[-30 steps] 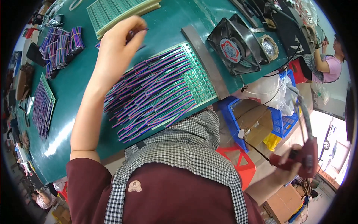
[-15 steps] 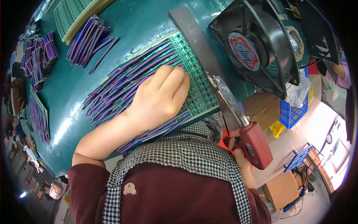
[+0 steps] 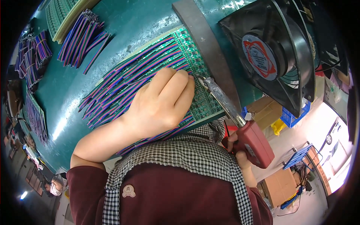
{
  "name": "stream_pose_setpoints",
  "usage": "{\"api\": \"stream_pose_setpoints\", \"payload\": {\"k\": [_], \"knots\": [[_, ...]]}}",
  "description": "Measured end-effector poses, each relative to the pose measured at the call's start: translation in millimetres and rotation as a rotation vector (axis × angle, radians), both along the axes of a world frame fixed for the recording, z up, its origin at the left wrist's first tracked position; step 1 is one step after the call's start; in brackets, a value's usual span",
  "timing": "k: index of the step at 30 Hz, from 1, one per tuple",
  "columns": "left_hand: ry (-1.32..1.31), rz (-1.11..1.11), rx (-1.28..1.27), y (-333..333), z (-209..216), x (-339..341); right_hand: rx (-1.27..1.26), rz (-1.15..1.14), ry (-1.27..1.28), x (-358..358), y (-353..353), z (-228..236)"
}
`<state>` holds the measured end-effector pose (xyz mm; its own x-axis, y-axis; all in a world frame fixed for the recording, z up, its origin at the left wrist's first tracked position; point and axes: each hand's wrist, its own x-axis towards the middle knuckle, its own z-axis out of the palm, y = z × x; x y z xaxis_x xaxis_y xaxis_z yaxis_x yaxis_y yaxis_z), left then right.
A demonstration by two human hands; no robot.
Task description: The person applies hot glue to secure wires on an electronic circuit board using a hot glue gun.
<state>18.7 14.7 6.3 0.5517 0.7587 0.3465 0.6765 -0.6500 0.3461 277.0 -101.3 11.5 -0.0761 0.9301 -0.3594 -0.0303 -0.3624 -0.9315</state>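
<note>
My left hand (image 3: 159, 101) lies closed over the circuit board panel (image 3: 204, 99), its fingers bent into a pinch at the ends of the multicoloured wire strips (image 3: 123, 80). What the fingertips grip is mostly hidden, but a wire strip runs under them. Several strips lie side by side across the panel, pointing left. In my right hand (image 3: 240, 152) is a red-bodied soldering gun (image 3: 257, 144), fingers wrapped round its grip. The gun's metal barrel slants up to the left, and its tip is close beside my left fingertips, over the green board.
A dark flat bar (image 3: 206, 41) lies along the panel's right edge. Beyond it stands a large black fan (image 3: 277, 52). Wire bundles (image 3: 80, 39) and stacked boards (image 3: 62, 15) sit at the far left of the green table (image 3: 67, 93). A blue crate (image 3: 296, 114) is at right.
The soldering gun's tip has shifted left, onto the board and near my left fingertips. My left hand has moved slightly right over the panel. The view has turned a little.
</note>
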Motion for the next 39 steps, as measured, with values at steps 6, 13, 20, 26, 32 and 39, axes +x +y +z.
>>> {"api": "stream_pose_setpoints", "payload": {"k": [6,13,20,26,32,39], "knots": [[0.018,-0.007,-0.033,-0.4,3.4,-0.7,-0.038,-0.042,0.029,2.9,-7.8,-1.9],[0.025,-0.011,-0.056,-0.5,3.4,-0.5,0.22,0.163,-0.344,22.1,-20.1,-17.1],[0.033,-0.016,-0.052,-0.3,4.4,0.2,0.205,0.128,-0.301,23.1,-27.1,-18.2],[0.04,-0.009,-0.035,1.4,4.6,0.3,0.264,0.173,-0.398,31.4,-30.4,-23.0],[0.014,-0.003,-0.033,-0.8,2.8,-1.0,0.217,0.165,-0.381,31.0,-33.0,-24.4],[0.035,-0.036,0.061,3.1,-4.3,0.7,0.181,0.191,-0.415,25.8,-29.1,-18.4]]}}
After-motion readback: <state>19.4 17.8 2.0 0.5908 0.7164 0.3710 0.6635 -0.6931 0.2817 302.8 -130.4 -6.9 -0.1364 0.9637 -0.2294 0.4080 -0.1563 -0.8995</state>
